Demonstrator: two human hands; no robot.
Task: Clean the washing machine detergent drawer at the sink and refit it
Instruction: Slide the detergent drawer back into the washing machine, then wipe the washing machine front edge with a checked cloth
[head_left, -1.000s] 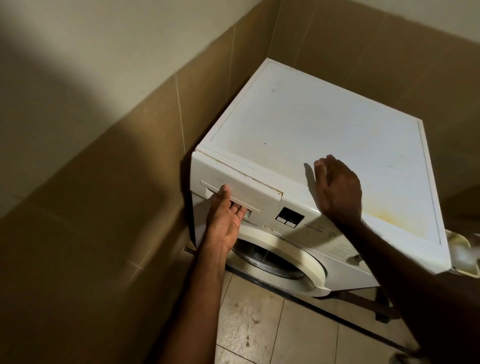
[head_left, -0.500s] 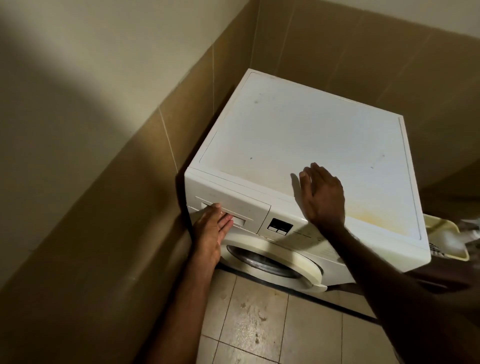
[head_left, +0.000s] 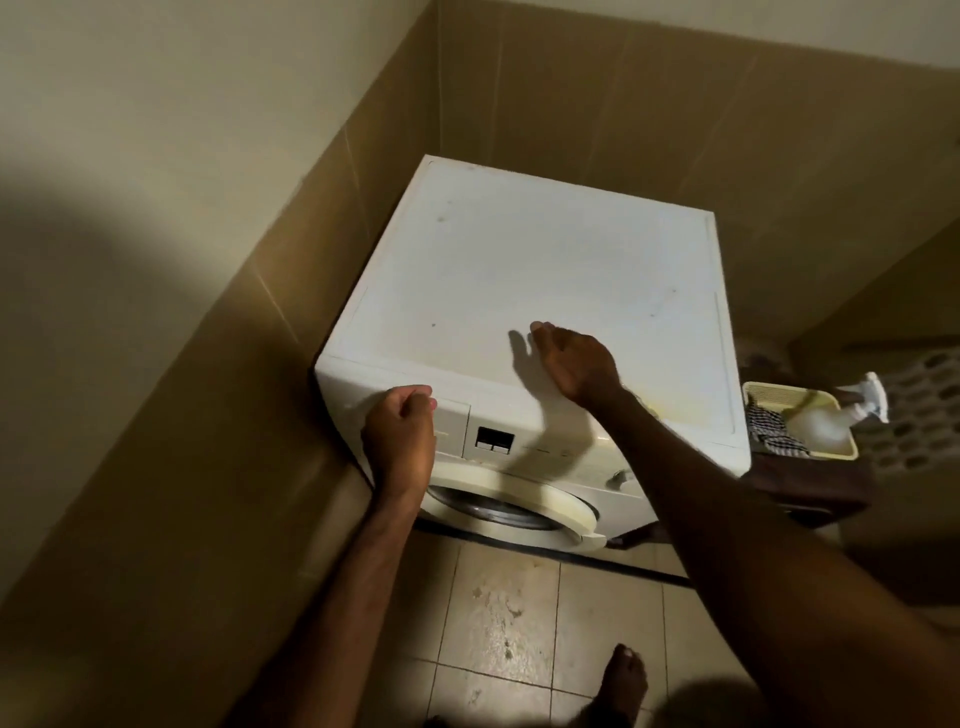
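Observation:
The white washing machine stands in a tiled corner. Its detergent drawer sits flush in the front panel at the upper left, beside a small dark display. My left hand is curled into a fist against the drawer's front and hides the handle; I see nothing held in it. On the machine's top near the front edge, my right hand rests with its fingers nearly straight. No sink is in view.
The round door is below the panel. A yellow tub to the right holds a checked cloth and a spray bottle, next to a perforated white basket. My bare foot stands on the floor tiles.
The drawer's front stood slightly proud a second ago and now lies flush. My left fingers have left the handle recess and curled into a fist. The view has risen and pulled back.

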